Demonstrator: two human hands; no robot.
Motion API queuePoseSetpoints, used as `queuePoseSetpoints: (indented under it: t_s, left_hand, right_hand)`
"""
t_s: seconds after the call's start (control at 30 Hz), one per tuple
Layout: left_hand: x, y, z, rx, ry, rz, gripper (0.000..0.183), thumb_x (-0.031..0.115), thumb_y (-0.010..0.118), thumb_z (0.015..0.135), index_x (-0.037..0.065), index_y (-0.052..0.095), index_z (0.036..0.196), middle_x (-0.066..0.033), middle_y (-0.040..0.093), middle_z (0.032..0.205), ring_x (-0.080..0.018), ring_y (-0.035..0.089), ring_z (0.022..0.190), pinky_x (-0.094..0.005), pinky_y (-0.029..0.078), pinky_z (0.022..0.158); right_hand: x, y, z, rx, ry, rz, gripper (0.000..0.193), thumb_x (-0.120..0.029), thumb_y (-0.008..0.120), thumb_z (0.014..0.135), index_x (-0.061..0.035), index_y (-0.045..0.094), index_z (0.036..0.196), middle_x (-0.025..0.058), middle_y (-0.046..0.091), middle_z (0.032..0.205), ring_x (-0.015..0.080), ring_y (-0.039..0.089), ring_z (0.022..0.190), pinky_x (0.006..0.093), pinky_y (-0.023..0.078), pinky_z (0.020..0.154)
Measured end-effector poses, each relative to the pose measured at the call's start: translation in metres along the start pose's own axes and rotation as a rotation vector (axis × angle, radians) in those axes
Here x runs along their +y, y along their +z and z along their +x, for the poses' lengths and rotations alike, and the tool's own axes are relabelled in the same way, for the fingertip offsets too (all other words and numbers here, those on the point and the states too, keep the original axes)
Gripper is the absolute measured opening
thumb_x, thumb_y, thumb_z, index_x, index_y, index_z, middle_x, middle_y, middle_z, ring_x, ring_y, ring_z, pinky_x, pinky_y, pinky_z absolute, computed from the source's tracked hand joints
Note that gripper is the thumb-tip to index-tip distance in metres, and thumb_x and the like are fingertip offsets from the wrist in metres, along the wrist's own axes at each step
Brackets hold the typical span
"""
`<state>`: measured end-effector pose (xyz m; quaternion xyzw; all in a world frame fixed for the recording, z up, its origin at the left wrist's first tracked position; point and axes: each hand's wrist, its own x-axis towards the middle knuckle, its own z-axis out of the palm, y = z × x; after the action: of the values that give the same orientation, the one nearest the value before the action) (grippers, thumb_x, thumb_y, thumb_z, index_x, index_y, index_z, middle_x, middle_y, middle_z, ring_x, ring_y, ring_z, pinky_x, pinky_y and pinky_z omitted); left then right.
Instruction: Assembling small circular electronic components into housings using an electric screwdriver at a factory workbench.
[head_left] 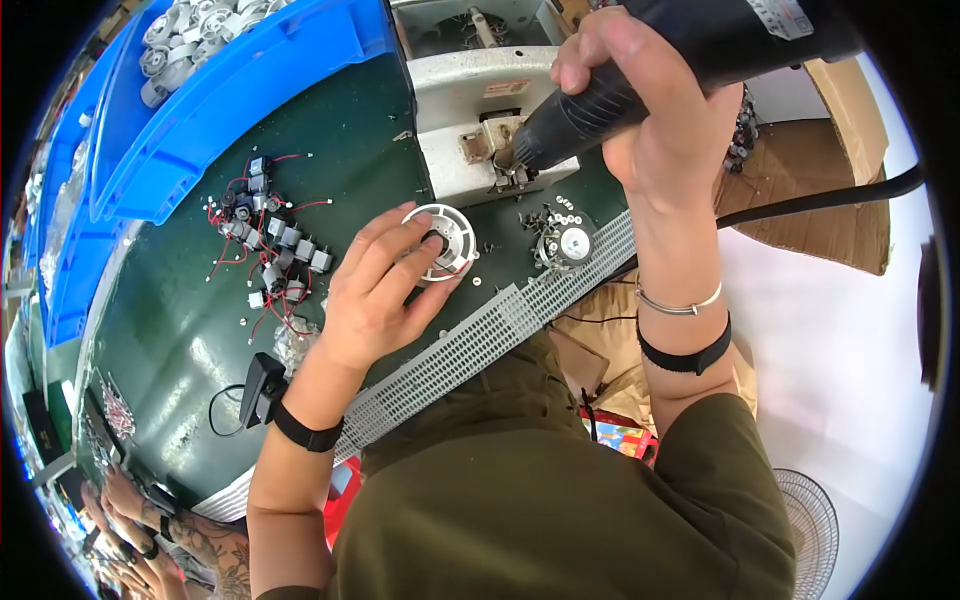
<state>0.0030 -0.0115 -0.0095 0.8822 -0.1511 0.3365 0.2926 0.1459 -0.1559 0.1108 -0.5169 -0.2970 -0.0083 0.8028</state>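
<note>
My right hand is wrapped around a black electric screwdriver, tilted so its nose points down and to the left. The nose meets the metal pick-up point on the front of a pale grey screw feeder; the bit's tip is hard to make out there. My left hand grips a white round plastic housing on the green table, fingers over its left part and thumb along its near edge. A dark round part and a red wire show inside the housing. Loose dark screws lie just right of it.
Several small motors with red wires lie left. Blue bins with white plastic parts stand behind them. A round dish and small white rings sit near a perforated metal strip. Another person's tattooed arm shows lower left.
</note>
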Motion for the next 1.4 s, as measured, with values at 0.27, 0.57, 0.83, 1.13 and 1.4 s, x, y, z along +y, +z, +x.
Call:
queuePoseSetpoints:
  t_s: [0.27, 0.57, 0.83, 1.13, 1.4]
  left_hand:
    - [-0.001, 0.0, -0.003, -0.021, -0.01, -0.046, 0.04, 0.003, 0.077, 0.061, -0.002, 0.061, 0.097, -0.0178, 0.058, 0.109, -0.0385, 0.058, 0.102, -0.0431, 0.05, 0.085]
    - [-0.002, 0.001, -0.003, -0.014, -0.013, -0.058, 0.04, 0.004, 0.078, 0.061, -0.002, 0.061, 0.097, -0.0179, 0.058, 0.109, -0.0383, 0.058, 0.102, -0.0433, 0.05, 0.084]
    - [-0.002, 0.002, -0.005, -0.015, -0.016, -0.065, 0.04, 0.004, 0.078, 0.062, -0.002, 0.061, 0.097, -0.0178, 0.058, 0.109, -0.0381, 0.058, 0.102, -0.0437, 0.05, 0.085]
    - [0.002, 0.002, -0.007, 0.005, -0.066, -0.016, 0.041, 0.008, 0.08, 0.061, 0.002, 0.063, 0.097, -0.0194, 0.056, 0.113, -0.0356, 0.059, 0.1, -0.0397, 0.051, 0.082]
    - [0.002, 0.002, -0.003, 0.058, -0.079, 0.052, 0.035, 0.019, 0.079, 0.063, 0.009, 0.062, 0.092, -0.0155, 0.056, 0.11, -0.0313, 0.06, 0.087, -0.0378, 0.051, 0.069]
  right_hand:
    - [0.01, -0.017, -0.005, -0.258, -0.171, 0.035, 0.028, -0.001, 0.055, 0.081, 0.003, 0.049, 0.108, 0.0155, 0.056, 0.076, 0.0235, 0.055, 0.061, 0.0394, 0.047, 0.063]
    - [-0.002, 0.01, -0.022, 0.099, -0.088, -0.12, 0.051, -0.004, 0.064, 0.078, 0.0053, 0.037, 0.12, 0.0098, 0.054, 0.065, 0.0187, 0.054, 0.056, 0.029, 0.047, 0.056]
    - [0.001, 0.005, -0.02, 0.072, -0.096, -0.097, 0.059, -0.011, 0.071, 0.076, 0.0056, 0.036, 0.12, 0.0097, 0.054, 0.065, 0.0196, 0.053, 0.054, 0.0277, 0.046, 0.054]
    - [0.007, -0.033, -0.029, -0.257, -0.131, 0.049, 0.046, -0.005, 0.051, 0.083, 0.0019, 0.036, 0.126, 0.0133, 0.053, 0.077, 0.0229, 0.053, 0.062, 0.0428, 0.046, 0.065]
    - [-0.023, -0.002, -0.011, -0.553, -0.047, 0.229, 0.045, -0.017, 0.043, 0.087, -0.0001, 0.035, 0.128, 0.0111, 0.05, 0.085, 0.0208, 0.051, 0.074, 0.042, 0.042, 0.076]
